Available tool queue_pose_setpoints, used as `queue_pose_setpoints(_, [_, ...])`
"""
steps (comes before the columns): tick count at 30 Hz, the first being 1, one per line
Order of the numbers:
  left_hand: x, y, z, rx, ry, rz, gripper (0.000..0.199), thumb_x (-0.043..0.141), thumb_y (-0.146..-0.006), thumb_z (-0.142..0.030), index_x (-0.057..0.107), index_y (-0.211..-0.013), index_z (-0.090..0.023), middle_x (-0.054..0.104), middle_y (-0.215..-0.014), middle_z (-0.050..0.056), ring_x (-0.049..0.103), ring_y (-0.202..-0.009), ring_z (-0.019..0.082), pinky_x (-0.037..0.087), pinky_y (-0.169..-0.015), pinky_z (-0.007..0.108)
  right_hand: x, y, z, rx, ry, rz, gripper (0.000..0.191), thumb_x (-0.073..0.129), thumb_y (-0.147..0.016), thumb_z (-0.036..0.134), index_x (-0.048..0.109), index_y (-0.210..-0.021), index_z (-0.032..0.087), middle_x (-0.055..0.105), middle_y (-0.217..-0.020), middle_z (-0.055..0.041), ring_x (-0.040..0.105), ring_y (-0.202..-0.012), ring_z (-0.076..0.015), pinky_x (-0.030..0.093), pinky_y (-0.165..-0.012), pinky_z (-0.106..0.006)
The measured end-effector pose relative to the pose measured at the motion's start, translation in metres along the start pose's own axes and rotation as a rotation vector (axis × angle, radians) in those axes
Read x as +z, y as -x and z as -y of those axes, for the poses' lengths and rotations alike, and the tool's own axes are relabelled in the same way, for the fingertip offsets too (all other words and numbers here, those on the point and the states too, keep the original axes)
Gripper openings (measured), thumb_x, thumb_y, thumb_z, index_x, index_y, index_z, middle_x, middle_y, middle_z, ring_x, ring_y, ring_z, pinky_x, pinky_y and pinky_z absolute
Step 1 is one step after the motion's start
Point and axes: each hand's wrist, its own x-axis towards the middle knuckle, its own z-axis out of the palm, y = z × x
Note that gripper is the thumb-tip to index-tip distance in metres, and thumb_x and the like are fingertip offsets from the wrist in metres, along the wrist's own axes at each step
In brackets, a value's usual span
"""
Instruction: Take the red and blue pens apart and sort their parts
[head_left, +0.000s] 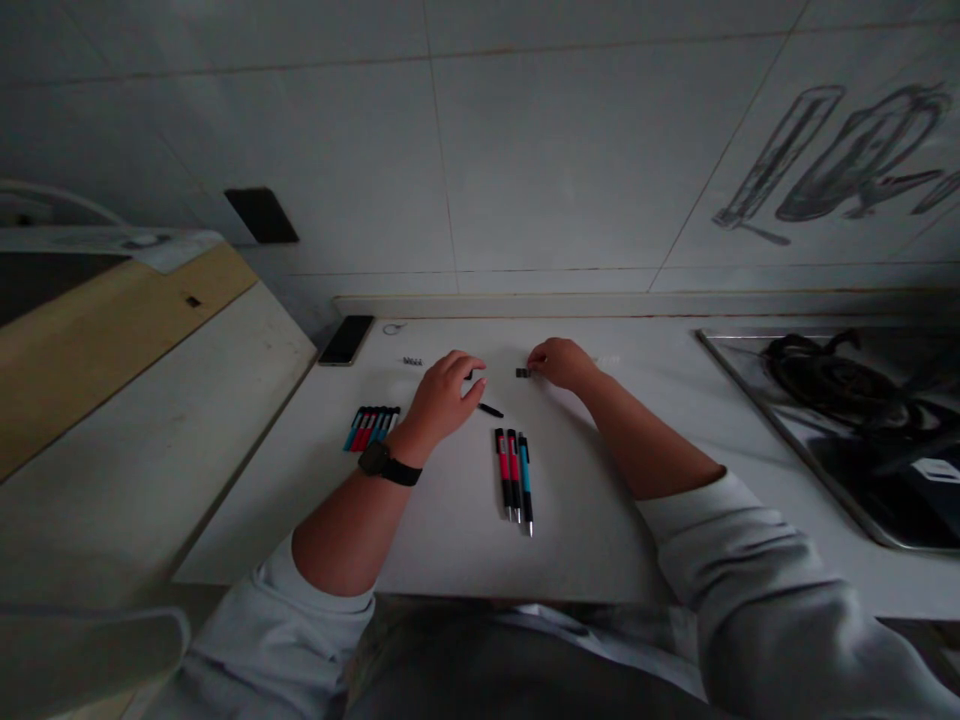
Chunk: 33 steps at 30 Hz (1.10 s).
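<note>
My left hand (444, 398), with a black watch (384, 462) on its wrist, hovers over the counter, thumb and fingers apart. A small dark piece (469, 375) shows in the gap between thumb and fingers; it does not look gripped. The fingertips of my right hand (562, 362) are pinched together beside a small group of black parts (522, 373); whatever they hold is hidden. Just below my left thumb lies a slim black piece (491, 410). Nearer to me are three click pens (514, 475), two red and one blue, side by side.
Several red, blue and white pen barrels (371, 427) lie left of my left wrist. Behind them are small springs (412, 361), a thin ring (392, 328) and a phone (346, 340). A gas stove (840, 400) bounds the right; a white cabinet (187, 400) bounds the left.
</note>
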Motion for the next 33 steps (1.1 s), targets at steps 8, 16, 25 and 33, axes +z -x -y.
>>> queue_pose_setpoints(8, [-0.001,0.0,0.0,0.001,-0.013,0.01,0.017,0.063,-0.097,-0.019,0.064,-0.114,-0.021,0.066,-0.113,0.008,0.065,-0.106,0.022,0.056,-0.097,0.041,0.004,-0.002,-0.004,-0.003,0.005,0.001,0.019,0.068,-0.092,0.026,0.085,-0.101,0.025,0.079,-0.106,-0.0103,0.071,-0.097,-0.025,0.051,-0.085,-0.032])
queue_pose_setpoints(16, [-0.001,0.0,0.001,-0.007,-0.028,0.027,0.018,0.064,-0.096,-0.02,0.064,-0.114,-0.021,0.067,-0.114,0.009,0.065,-0.106,0.023,0.056,-0.097,0.041,0.002,-0.002,-0.003,-0.003,-0.005,0.014,0.019,0.069,-0.091,0.025,0.085,-0.1,0.026,0.08,-0.103,-0.0084,0.071,-0.095,-0.0244,0.051,-0.084,-0.032])
queue_pose_setpoints(25, [0.0,0.005,0.01,0.06,-0.096,0.216,0.038,0.064,-0.083,-0.008,0.067,-0.119,-0.021,0.068,-0.118,0.009,0.064,-0.113,0.026,0.053,-0.102,0.044,-0.001,0.0,-0.001,0.004,-0.032,0.007,0.016,0.071,-0.09,0.023,0.085,-0.097,0.025,0.08,-0.103,-0.0087,0.072,-0.096,-0.0249,0.052,-0.086,-0.033])
queue_pose_setpoints(33, [0.002,0.01,0.021,0.084,-0.12,0.353,0.016,0.069,-0.086,-0.017,0.073,-0.1,-0.023,0.067,-0.105,0.007,0.065,-0.1,0.025,0.055,-0.091,0.042,-0.019,0.02,0.017,-0.018,-0.09,-0.157,0.022,0.062,-0.096,0.027,0.082,-0.104,0.022,0.078,-0.108,-0.0087,0.07,-0.092,-0.0212,0.05,-0.086,-0.031])
